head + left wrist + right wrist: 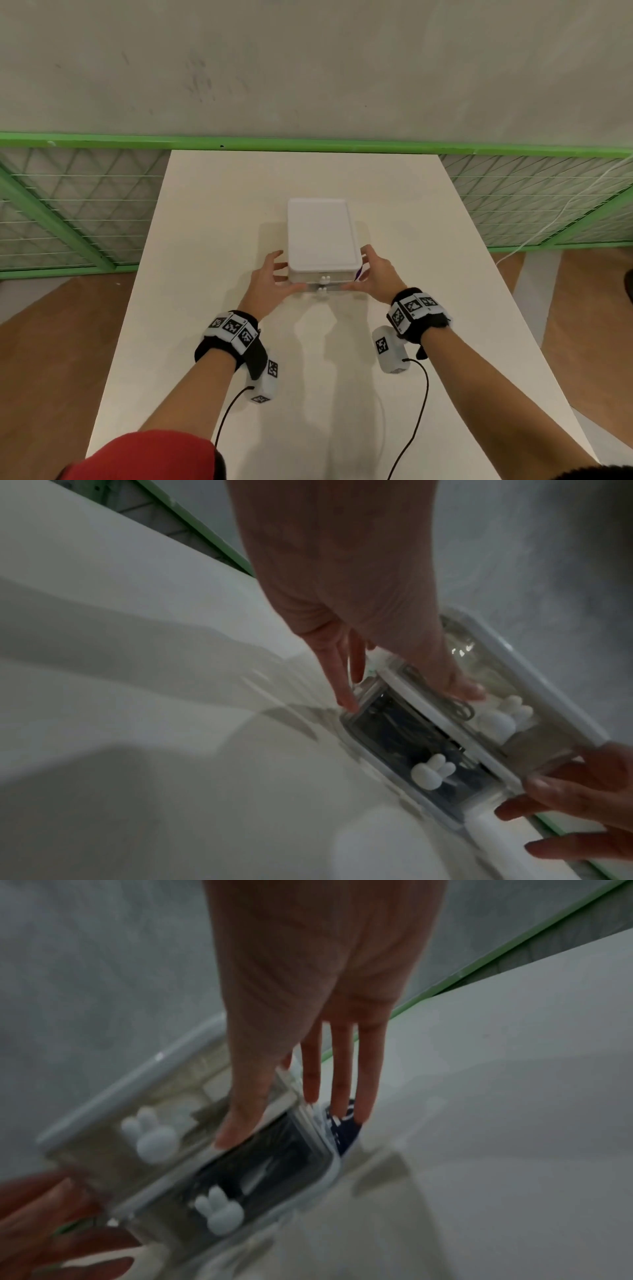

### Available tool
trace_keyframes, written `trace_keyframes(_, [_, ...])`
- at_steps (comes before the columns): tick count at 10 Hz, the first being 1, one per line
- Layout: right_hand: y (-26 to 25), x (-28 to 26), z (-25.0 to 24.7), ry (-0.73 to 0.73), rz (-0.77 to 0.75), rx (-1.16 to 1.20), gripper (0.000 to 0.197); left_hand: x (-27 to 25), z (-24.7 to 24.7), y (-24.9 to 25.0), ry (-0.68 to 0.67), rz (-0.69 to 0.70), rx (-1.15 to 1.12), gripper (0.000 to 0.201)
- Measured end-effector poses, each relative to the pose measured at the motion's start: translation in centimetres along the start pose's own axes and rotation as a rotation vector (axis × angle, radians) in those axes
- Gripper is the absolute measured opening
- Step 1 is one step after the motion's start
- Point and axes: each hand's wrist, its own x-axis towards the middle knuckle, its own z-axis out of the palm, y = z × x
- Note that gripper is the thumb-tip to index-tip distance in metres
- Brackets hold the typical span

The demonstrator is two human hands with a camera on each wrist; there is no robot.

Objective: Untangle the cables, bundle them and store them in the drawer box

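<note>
Left hand point(270, 279): I see it at the box's left front corner, fingers straight and spread, thumb laid across the upper drawer front.
Right hand point(371, 270): mirrored at the right front corner, fingers straight, touching the side.
Box point(322, 236): between my palms on the table point(212, 212), both drawers in.
Cables point(394, 723): dark, in the lower drawer, under my thumbs.

Both hands, left point(270, 281) and right point(375, 274), flank the white drawer box point(322, 236).

No readable text or labels anywhere.
</note>
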Motion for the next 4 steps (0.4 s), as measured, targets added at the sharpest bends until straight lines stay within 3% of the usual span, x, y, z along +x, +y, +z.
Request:
trace_keyframes(1, [-0.2,-0.4,-0.4,0.059,-0.03,0.127,0.05,-0.5,0.1,0.4,0.077,0.087,0.022,0.05])
trace_keyframes(2, [-1.4,-0.1,-0.5,0.086,-0.018,0.143,0.045,-0.2,0.3,1.7,0.079,0.042,0.049,0.043])
trace_keyframes(3, [-2.5,0.7,-0.2,0.09,-0.003,0.166,0.051,0.9,0.1,3.1,0.084,0.001,0.131,0.044])
trace_keyframes(4, [-2.1,-0.3,-0.2,0.096,0.039,0.177,0.063,0.7,-0.5,3.7,0.127,-0.128,0.225,0.051])
